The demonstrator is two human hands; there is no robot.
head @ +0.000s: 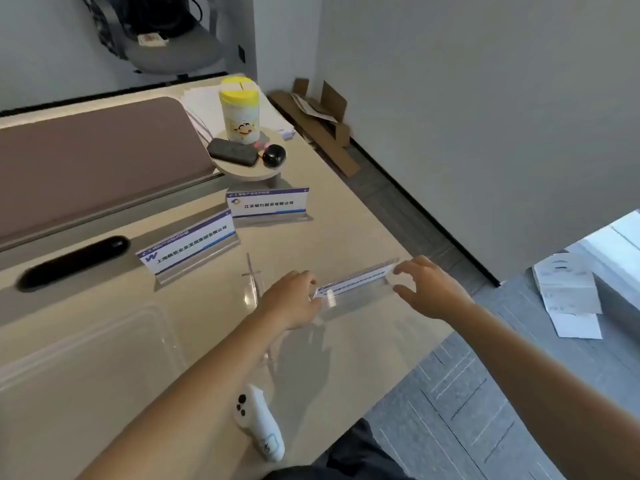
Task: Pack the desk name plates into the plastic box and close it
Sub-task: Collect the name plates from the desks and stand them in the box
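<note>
Gripping name plate [356, 284], both hands.

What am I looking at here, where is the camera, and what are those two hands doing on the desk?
There is no machine: a person wears a camera on the head, looking down at their own hands. The left hand and right hand each take one end of a clear acrylic name plate near the desk's edge. Two more name plates stand farther back on the beige desk. A clear plastic box sits at the left, barely visible. A white controller lies near the person, and a yellow-lidded canister stands on a small round stand.
</note>
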